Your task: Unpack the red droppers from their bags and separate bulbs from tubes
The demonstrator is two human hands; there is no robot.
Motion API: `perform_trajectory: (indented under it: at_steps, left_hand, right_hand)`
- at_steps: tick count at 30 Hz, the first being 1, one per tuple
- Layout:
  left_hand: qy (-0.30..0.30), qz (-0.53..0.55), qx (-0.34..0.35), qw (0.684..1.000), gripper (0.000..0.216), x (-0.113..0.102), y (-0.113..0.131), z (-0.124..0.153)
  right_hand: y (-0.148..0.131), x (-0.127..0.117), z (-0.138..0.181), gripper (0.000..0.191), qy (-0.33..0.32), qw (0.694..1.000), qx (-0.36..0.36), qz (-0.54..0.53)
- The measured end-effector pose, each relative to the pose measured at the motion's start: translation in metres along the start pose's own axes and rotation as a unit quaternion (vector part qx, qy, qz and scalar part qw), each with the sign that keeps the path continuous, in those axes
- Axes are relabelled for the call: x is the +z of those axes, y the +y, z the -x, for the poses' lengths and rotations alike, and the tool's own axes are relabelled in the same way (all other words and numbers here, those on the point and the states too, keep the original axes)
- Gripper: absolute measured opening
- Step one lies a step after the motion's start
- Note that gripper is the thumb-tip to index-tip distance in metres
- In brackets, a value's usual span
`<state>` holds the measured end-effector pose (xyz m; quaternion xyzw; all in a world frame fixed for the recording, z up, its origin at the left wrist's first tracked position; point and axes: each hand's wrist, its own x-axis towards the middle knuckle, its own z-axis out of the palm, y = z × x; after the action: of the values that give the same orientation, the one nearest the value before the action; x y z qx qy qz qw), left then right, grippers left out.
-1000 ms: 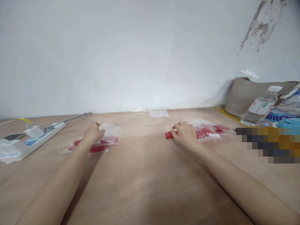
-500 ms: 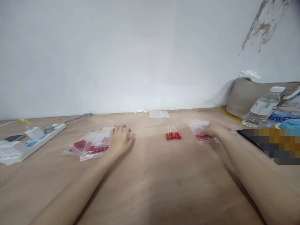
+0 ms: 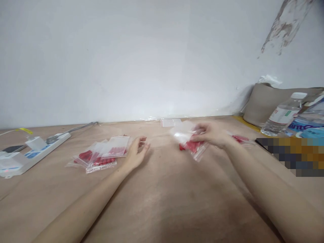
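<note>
Nearest to us the bench [image 3: 164,202] lay bare, a pale brown sheet, with both our forearms stretched out over it.

Our left hand [image 3: 136,153] rested on its edge on the bench, palm turned inward. Its fingers [image 3: 143,139] were loosely curled and released, grasping nothing. Just to its left, not quite touching it, sat a pile [image 3: 103,153] of small clear bags with red pieces inside, overlapping one another.

Our right hand [image 3: 212,135] was raised a little above the bench, right of centre. Its fingers were pinched on the top edge of a clear bag [image 3: 188,143]. The bag hung tilted down to the left and was blurred; red pieces showed in its lower part. We could not tell whether the red beneath it lay inside the bag or loose on the bench.

Behind that wrist a second heap [image 3: 240,139] of such bags lay flat.

Farther left a white power strip [image 3: 37,152] ran slantwise, with a cable leading off toward the wall [image 3: 152,60]. At the back edge of the bench, near the middle, a flat bag [image 3: 170,122] lay alone. In the far right corner a water bottle [image 3: 282,114] stood before a grey pouch [image 3: 263,101] that leaned on the wall.
</note>
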<state>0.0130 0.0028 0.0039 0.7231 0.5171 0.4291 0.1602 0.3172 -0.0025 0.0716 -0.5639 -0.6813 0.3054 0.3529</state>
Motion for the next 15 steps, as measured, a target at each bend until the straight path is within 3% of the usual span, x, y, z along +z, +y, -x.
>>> perform_trajectory:
  at_steps: [2,4,7,9,11,13,15]
  left_hand:
    - [-0.051,0.135,-0.103,0.984,0.044,0.001,0.005,-0.003]
    - [-0.120,0.238,-0.181,0.947,0.049,0.002,0.009,-0.002]
    - [-0.192,0.289,-0.203,0.916,0.063,0.003,0.012,0.004]
    - [-0.196,0.283,-0.186,0.920,0.072,0.003,0.009,0.009]
    - [-0.166,0.252,-0.173,0.937,0.072,0.003,0.004,0.013]
    - [-0.121,0.181,-0.158,0.963,0.065,0.001,-0.002,0.015]
    - [-0.077,0.071,-0.111,0.988,0.056,-0.005,-0.005,0.017]
  right_hand:
    - [-0.005,0.037,-0.002,0.046,-0.117,0.991,-0.032,-0.053]
    - [-0.005,0.072,-0.007,0.049,-0.202,0.974,-0.042,-0.097]
    - [-0.002,0.107,-0.013,0.052,-0.288,0.949,-0.059,-0.110]
    - [-0.001,0.116,-0.013,0.052,-0.247,0.963,-0.085,-0.063]
    - [0.000,0.115,-0.007,0.047,-0.119,0.984,-0.131,0.017]
    - [0.003,0.108,0.002,0.029,0.020,0.984,-0.151,0.094]
    - [0.008,0.098,0.012,0.015,0.071,0.981,-0.117,0.139]
